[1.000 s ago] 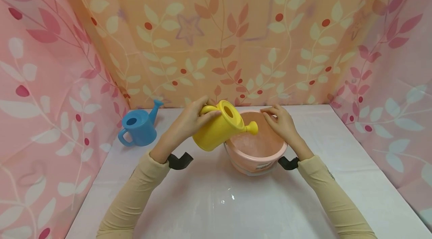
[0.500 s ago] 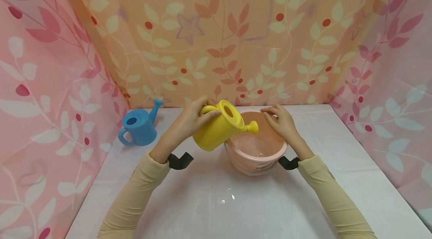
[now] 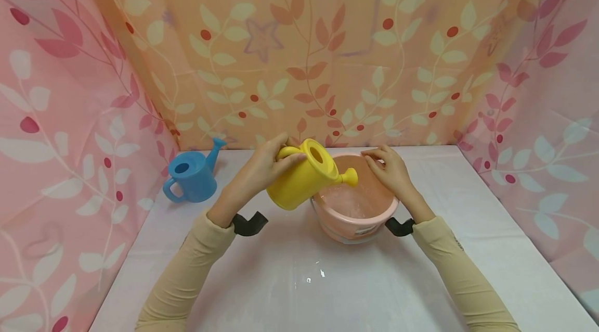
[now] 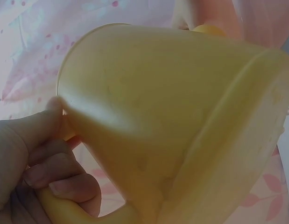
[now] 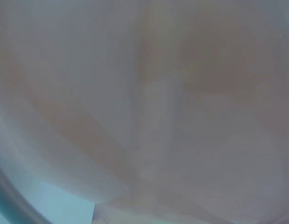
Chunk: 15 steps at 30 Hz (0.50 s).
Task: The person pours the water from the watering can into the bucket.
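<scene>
My left hand (image 3: 262,165) grips the handle of a yellow watering can (image 3: 304,178), fingers curled round it and thumb along the top. The left wrist view shows those fingers (image 4: 60,177) on the handle beside the can's body (image 4: 144,93). The can is tipped to the right, its spout head (image 3: 349,177) over the inside of a pink basin (image 3: 337,216). Faint ripples show on the basin's floor. At the basin's far right rim, my right hand (image 3: 390,168) holds the edge between thumb and fingers. The right wrist view is blurred and hazy.
A blue watering can (image 3: 193,176) stands upright at the back left, spout to the right. Wet spots (image 3: 315,273) glisten on the white-covered table (image 3: 299,301) in front. Patterned cloth walls (image 3: 299,61) close off the back and both sides.
Both hands, the yellow watering can and the basin stay nearly still. Faint ripples on the basin's floor shift slightly between frames.
</scene>
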Motion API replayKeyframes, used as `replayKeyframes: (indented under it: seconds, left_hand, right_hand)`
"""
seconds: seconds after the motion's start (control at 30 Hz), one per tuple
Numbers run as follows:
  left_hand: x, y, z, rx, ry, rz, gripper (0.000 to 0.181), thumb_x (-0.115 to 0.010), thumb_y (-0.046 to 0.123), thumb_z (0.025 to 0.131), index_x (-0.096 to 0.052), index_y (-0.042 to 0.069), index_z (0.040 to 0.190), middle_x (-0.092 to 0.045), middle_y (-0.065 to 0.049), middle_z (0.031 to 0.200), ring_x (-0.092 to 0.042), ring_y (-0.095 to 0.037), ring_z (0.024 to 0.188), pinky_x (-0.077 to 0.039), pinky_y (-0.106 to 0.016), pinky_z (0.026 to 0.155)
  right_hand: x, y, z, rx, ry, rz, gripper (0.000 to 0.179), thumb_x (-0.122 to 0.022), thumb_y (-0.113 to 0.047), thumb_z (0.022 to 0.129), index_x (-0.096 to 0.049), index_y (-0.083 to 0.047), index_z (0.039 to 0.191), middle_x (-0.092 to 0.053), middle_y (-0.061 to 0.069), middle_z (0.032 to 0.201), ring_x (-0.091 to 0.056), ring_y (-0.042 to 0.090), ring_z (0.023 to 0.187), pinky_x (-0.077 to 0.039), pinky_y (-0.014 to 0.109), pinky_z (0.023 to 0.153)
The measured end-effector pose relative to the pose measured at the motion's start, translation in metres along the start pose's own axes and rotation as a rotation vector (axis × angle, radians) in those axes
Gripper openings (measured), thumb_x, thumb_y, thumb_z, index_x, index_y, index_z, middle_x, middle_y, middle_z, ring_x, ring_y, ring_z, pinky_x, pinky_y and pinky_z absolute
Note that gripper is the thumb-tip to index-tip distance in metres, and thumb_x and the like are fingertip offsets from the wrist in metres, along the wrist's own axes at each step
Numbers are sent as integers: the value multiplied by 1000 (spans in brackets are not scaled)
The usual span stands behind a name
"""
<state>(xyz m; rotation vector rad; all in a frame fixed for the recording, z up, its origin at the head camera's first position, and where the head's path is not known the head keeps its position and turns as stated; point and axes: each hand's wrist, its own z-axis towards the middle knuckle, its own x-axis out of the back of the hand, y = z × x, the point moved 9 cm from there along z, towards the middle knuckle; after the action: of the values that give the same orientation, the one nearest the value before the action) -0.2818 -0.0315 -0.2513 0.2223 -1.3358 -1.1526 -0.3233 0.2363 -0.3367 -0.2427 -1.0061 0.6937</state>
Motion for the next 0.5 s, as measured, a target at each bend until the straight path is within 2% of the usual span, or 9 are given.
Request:
replayKeyframes:
  seconds: [0.5]
  left_hand:
    - [0,1,0,-7,3,14,26,-62,34,88,-49,11,92,-49,-4,73,-49,-18,67,-41,-28,58]
  right_hand:
    - [0,1,0,-19,-6,5,17,-62,-18,89,-70,-9,101,-58,5,90,-53,18,80,-48,33,69]
